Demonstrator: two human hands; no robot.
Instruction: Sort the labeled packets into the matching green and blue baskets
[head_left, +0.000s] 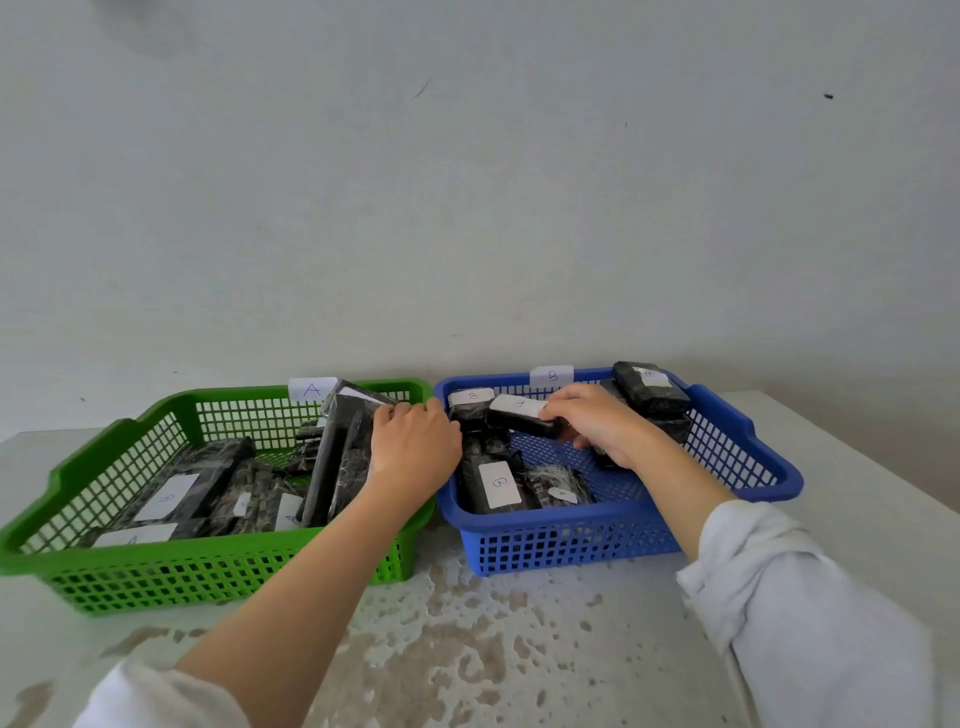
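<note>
Left hand (415, 441): fingers curled over tall packet (337, 457) at green basket (156, 577) right wall.
Right hand (597, 426): pinches small packet (524, 418) above blue basket (571, 540) bare middle.

Soft even daylight, wide-angle edge distortion

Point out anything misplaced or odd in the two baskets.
A small packet whose label looks like A lies in the blue basket tagged B. In the green basket tagged A, a flat packet has a label that seems to read B. Both look mis-sorted.
</note>
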